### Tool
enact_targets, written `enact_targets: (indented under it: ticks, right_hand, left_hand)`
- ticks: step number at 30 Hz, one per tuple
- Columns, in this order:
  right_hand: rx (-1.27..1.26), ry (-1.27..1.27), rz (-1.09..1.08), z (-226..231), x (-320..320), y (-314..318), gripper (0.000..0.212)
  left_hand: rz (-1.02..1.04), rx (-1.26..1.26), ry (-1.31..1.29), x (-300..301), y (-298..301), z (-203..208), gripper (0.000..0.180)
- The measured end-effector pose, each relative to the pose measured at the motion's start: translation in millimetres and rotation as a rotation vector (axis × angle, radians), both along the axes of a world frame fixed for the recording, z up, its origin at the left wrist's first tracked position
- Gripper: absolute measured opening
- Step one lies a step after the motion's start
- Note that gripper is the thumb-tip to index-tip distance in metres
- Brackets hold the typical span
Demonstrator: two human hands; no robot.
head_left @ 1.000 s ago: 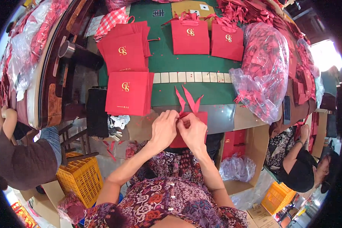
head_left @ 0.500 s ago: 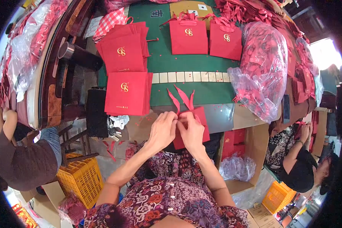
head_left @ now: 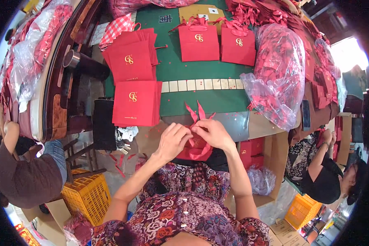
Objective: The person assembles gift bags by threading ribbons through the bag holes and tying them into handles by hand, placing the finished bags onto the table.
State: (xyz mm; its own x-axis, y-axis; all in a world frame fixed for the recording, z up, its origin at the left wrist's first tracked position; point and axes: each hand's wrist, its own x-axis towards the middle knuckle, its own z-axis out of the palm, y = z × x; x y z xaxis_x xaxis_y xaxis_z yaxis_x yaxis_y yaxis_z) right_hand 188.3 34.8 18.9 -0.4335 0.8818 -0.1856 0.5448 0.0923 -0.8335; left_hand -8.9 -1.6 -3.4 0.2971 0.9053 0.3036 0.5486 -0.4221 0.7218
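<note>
A red paper gift bag (head_left: 197, 153) rests at the table's front edge, partly hidden by my hands, with a loop of ribbon hanging over its face. My left hand (head_left: 172, 141) is closed in a pinch on the red ribbon (head_left: 200, 110) at the bag's top edge. On the other side, my right hand (head_left: 215, 133) pinches the same ribbon, fingers bent close to the left fingertips. Two ribbon ends point up and away from between my hands. Beyond my left hand lies a stack of flat red bags (head_left: 135, 108), with another stack (head_left: 129, 59) behind it.
Two red bags with tied ribbons (head_left: 199, 45) lie farther back on the green table. To the right sits a clear plastic sack (head_left: 279, 78) full of red items. A dark tumbler (head_left: 86, 65) lies at the left. Co-workers sit at both sides; an open carton (head_left: 270, 168) stands below right.
The bag has tipped so its face shows under a ribbon loop. My right hand has moved slightly right, away from the left. The ribbon ends have dropped lower.
</note>
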Motion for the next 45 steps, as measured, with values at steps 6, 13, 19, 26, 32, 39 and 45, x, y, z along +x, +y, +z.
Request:
enact_targets:
  ticks: [6, 13, 19, 26, 32, 39, 45]
  right_hand:
    - [-0.247, 0.181, 0.054, -26, 4, 9, 0.015]
    - [-0.110, 0.338, -0.407, -39, -18, 14, 0.021]
    - [0.023, 0.330, -0.497, -22, -4, 19, 0.017]
    - [0.200, -0.080, -0.569, -11, 22, 3, 0.026]
    - [0.223, -0.323, -0.596, -30, 6, 7, 0.029]
    - [-0.052, 0.330, -0.475, -20, 3, -9, 0.013]
    - [-0.119, 0.370, -0.415, -17, -6, -12, 0.013]
  left_hand:
    - [-0.063, 0.171, -0.015, 1, 5, 5, 0.017]
    - [-0.053, 0.067, 0.045, 2, 12, 7, 0.015]
    - [0.129, -0.344, -0.035, -4, 18, 11, 0.016]
    - [0.233, -0.244, 0.024, 5, 27, 4, 0.024]
    - [0.306, -0.340, -0.114, 22, 26, -8, 0.026]
    - [0.339, -0.373, -0.273, 24, 21, -9, 0.011]
    - [0.262, -0.345, -0.201, 25, 20, 0, 0.012]
